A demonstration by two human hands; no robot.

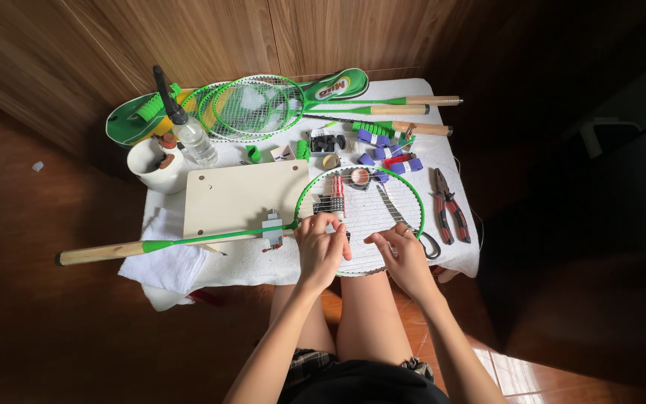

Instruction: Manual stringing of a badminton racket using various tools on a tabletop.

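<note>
Overhead view of a small tabletop covered with a white cloth. Green-framed badminton racket lying flat across the near side, head to the right, wooden-ended handle projecting past the left edge, shaft held in a small grey clamp. Left hand resting on the near-left part of the string bed, fingers curled together and pinching at the strings; what lies between the fingertips too small to make out. Right hand on the near-right part of the head, fingers bent and drawn together on the strings, grip likewise unclear. Scissors lying on the strings between frame and right hand; red-and-white tube upright on the string bed just above the left hand. Red-handled pliers on the cloth right of the racket head. Pale rectangular board left of the head, behind the shaft. Farther back: two more green rackets on a green racket cover, clear plastic bottle, white cup, scattered purple and green grommet strips. Folded white towel hanging off the near-left corner.
</note>
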